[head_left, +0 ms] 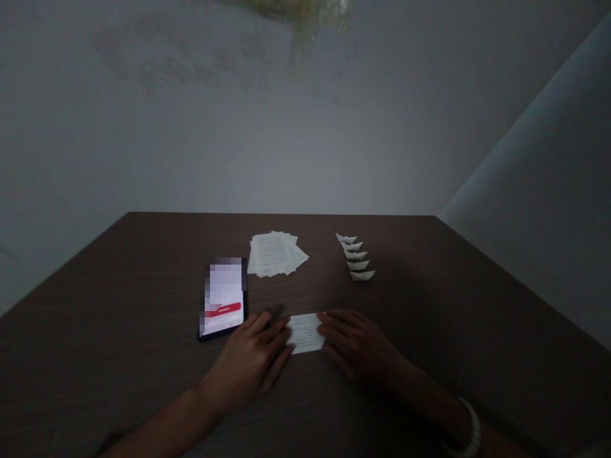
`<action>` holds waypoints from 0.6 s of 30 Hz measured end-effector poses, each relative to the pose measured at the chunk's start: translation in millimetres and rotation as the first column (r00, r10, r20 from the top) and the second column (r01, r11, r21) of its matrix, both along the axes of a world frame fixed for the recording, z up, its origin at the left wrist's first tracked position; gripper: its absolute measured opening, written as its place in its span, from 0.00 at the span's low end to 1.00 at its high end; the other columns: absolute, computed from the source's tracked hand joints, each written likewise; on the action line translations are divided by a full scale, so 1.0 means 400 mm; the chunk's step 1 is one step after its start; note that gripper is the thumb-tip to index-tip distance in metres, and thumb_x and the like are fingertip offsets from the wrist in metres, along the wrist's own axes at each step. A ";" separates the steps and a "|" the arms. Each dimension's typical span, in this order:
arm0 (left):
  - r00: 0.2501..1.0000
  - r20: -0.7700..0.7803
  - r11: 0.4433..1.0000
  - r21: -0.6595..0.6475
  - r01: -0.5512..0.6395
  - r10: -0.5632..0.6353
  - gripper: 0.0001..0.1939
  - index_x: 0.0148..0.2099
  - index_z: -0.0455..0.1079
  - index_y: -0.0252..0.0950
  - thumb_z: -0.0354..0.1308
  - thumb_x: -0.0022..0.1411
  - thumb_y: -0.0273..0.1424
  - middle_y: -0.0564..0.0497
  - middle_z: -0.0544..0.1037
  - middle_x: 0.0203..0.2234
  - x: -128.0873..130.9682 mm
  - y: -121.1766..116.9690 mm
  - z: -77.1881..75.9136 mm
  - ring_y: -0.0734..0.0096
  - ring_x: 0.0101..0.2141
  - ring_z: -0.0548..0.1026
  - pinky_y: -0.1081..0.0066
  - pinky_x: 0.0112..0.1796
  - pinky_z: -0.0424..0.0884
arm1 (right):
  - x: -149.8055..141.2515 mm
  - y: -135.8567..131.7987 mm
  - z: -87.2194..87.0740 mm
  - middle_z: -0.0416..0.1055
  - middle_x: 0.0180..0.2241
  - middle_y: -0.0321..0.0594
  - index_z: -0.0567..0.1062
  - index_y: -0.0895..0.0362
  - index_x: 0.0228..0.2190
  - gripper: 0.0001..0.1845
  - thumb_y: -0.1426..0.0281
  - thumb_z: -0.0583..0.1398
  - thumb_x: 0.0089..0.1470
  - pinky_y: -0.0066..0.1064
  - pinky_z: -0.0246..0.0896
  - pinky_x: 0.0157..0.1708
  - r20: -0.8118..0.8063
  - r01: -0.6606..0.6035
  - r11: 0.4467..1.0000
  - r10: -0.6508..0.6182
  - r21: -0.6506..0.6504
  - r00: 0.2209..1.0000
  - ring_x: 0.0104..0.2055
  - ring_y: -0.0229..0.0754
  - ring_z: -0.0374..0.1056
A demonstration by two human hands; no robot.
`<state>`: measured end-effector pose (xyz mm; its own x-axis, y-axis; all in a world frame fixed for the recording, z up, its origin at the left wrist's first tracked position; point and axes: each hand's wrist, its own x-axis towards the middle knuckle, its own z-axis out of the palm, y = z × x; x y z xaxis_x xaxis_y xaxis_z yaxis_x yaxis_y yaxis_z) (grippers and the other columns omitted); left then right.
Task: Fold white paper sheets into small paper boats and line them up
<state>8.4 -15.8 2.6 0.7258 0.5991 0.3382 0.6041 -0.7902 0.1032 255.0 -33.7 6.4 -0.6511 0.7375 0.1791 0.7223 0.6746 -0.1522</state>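
A small white printed sheet of paper (306,333) lies on the table in front of me, wider than it is tall. At its left edge, my left hand (260,350) holds it with bent fingers. My right hand (356,343) grips the opposite edge, fingertips on the paper and thumb tucked out of sight. Dim light hides whether the sheet is folded. Beyond my right hand stand several small folded paper boats (358,255), lined up in a column. A loose stack of printed paper sheets (274,253) lies farther back, past my left hand.
Close to my left hand lies a tablet or large phone (223,296) with its screen lit and partly pixelated. The dark wooden table (143,267) reaches a grey, stained wall (305,140) at the back. A pale bracelet (472,427) circles my right wrist.
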 end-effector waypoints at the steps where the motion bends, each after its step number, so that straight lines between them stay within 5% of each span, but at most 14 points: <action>1: 1.000 -0.009 1.000 0.013 0.007 -0.007 0.13 0.49 0.72 0.33 0.49 0.66 0.29 0.44 0.76 0.47 0.001 -0.001 0.000 0.53 0.45 0.71 0.52 0.44 0.69 | -0.010 -0.002 -0.002 0.66 0.56 0.44 0.70 0.59 0.48 0.14 0.70 0.54 0.61 0.39 0.56 0.57 -0.023 -0.021 1.000 0.021 -0.015 1.000 0.57 0.46 0.59; 5: 1.000 -0.017 0.999 0.034 0.023 -0.022 0.13 0.46 0.72 0.31 0.48 0.66 0.28 0.42 0.76 0.46 0.004 -0.002 -0.005 0.52 0.45 0.72 0.53 0.43 0.72 | -0.042 0.000 -0.006 0.63 0.58 0.42 0.69 0.58 0.48 0.14 0.72 0.53 0.61 0.35 0.52 0.59 -0.037 -0.054 0.997 0.052 -0.061 0.998 0.58 0.43 0.57; 12: 0.994 0.009 0.993 -0.042 0.112 -0.112 0.16 0.54 0.67 0.30 0.46 0.67 0.26 0.42 0.72 0.53 0.001 0.007 -0.016 0.59 0.55 0.68 0.59 0.52 0.70 | -0.066 -0.004 0.010 0.54 0.63 0.46 0.67 0.61 0.49 0.19 0.73 0.53 0.54 0.43 0.52 0.58 0.072 -0.016 0.993 0.024 -0.113 0.997 0.60 0.51 0.54; 18: 0.994 -0.030 0.991 -0.090 0.099 -0.102 0.20 0.59 0.62 0.30 0.47 0.67 0.26 0.42 0.70 0.55 0.000 0.006 -0.011 0.59 0.56 0.67 0.59 0.54 0.69 | -0.078 -0.012 0.016 0.56 0.62 0.49 0.66 0.61 0.49 0.21 0.72 0.55 0.53 0.45 0.52 0.57 0.065 0.020 0.993 -0.012 -0.113 0.998 0.59 0.52 0.54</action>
<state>8.4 -13.4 -2.0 0.7943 0.5486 0.2611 0.5262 -0.8360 0.1556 223.7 -38.7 12.9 -0.6465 0.7611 0.0521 0.7435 0.6439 -0.1803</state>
